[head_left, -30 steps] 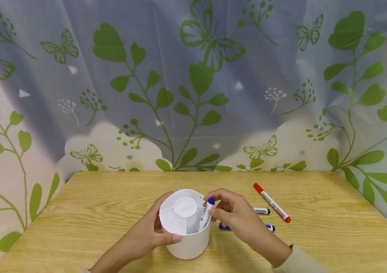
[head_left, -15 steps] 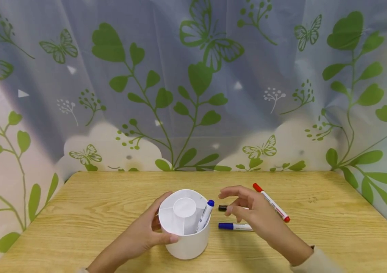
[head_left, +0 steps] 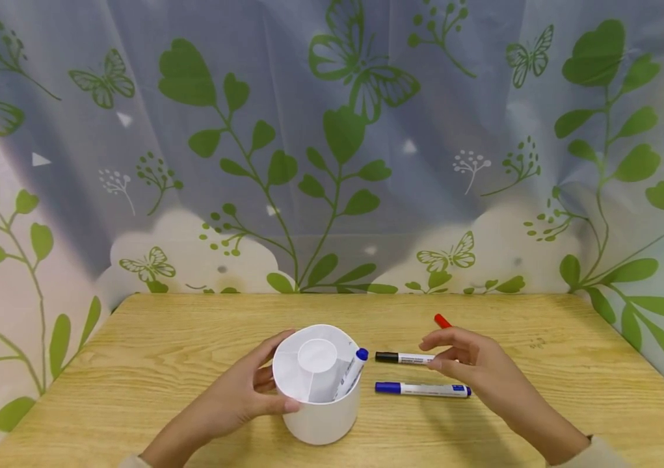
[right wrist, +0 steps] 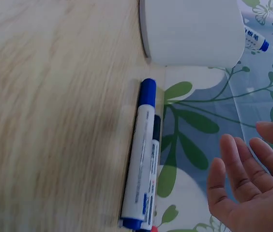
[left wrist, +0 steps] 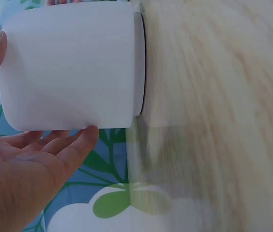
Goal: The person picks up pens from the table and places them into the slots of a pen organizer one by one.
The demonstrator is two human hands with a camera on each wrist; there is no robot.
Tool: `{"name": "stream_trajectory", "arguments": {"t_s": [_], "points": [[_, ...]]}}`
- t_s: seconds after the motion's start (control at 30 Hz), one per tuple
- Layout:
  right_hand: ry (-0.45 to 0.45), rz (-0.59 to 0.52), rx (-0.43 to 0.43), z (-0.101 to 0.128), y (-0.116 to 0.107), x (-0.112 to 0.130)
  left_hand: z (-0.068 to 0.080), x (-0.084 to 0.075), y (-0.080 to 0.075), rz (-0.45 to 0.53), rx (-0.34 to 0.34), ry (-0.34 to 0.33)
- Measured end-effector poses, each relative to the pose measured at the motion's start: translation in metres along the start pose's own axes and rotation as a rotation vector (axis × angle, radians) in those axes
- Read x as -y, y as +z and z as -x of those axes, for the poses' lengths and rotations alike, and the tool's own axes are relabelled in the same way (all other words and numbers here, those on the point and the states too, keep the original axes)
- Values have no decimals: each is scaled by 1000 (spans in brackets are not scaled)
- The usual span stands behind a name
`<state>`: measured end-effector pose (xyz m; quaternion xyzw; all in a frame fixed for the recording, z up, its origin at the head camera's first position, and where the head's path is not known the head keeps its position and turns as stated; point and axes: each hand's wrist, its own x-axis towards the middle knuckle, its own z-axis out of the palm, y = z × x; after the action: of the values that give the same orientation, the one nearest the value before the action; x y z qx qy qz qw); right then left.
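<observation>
A round white pen holder (head_left: 321,424), divided into compartments around a central cup, stands on the table. My left hand (head_left: 238,394) holds it from the left, thumb at the near rim and fingers along its side. In its right-hand compartment leans a white marker with a blue end (head_left: 350,374) sticking up past the rim. My right hand (head_left: 486,374) hovers right of the holder, fingers loosely bent with nothing between them. Its fingertips overlap the black-capped marker (head_left: 404,358) in the head view; the right wrist view shows the hand raised above the table.
A blue-capped marker (head_left: 425,389) lies on the wooden table (head_left: 191,351), nearer me than the black one. Behind my right hand, the red end of a red marker (head_left: 442,321) shows, its rest hidden. A patterned curtain (head_left: 332,195) hangs behind the table.
My right hand has let go of the blue-ended marker, leaving it leaning in the pen holder, and moved right above the loose markers. The left hand stays at the holder.
</observation>
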<state>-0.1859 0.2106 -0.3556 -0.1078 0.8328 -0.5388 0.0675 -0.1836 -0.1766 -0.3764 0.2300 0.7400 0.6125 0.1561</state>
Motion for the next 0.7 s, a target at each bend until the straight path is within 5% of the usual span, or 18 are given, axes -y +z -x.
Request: {"name": "stream_trajectory", "arguments": {"t_s": [0.37, 0.7], "points": [[11, 83, 38, 5, -16, -18, 2, -4, -10, 34, 14, -11], [11, 70, 103, 6, -22, -29, 4, -7, -19, -48, 12, -17]]}}
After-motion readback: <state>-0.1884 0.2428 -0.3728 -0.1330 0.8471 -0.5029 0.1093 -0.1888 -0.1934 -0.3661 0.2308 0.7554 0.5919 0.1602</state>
